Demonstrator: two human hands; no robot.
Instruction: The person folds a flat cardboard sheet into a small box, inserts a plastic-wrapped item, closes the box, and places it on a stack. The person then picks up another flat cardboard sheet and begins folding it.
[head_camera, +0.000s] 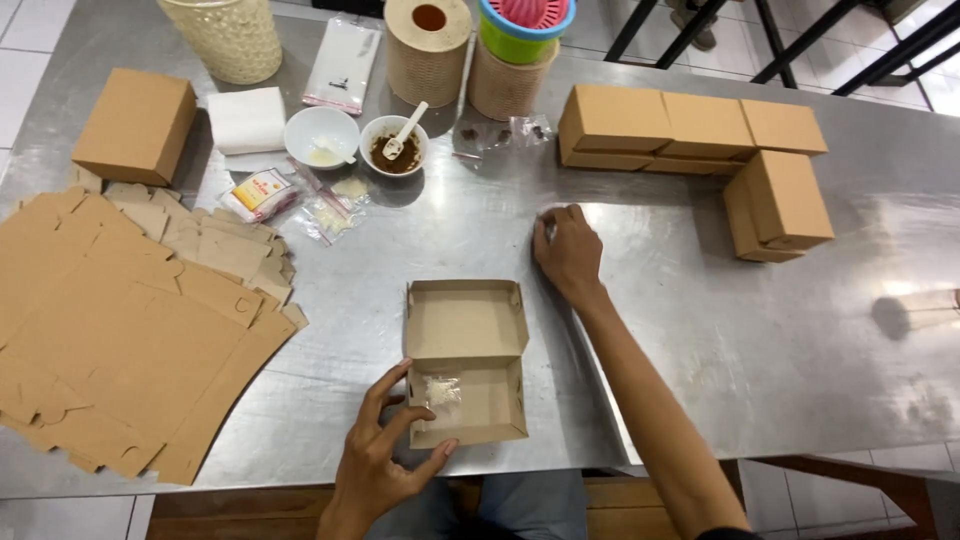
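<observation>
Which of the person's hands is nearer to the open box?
Left. The left hand touches the open box at its near left corner; the right hand rests on the table beyond the box's far right corner, apart.

Single head camera, looking steeply down, close over table (700, 330).

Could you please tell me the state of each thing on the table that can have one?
Open box: lid up, a small clear packet inside.
Left hand: fingers touching the open box's front left corner.
Right hand: resting on the table, holding nothing I can see.
Closed boxes: folded shut, grouped together.
Single box: shut.
Flat blanks: unfolded, fanned out.
White bowl: nearly empty.
Brown bowl: holds brown stuff and a spoon.
</observation>
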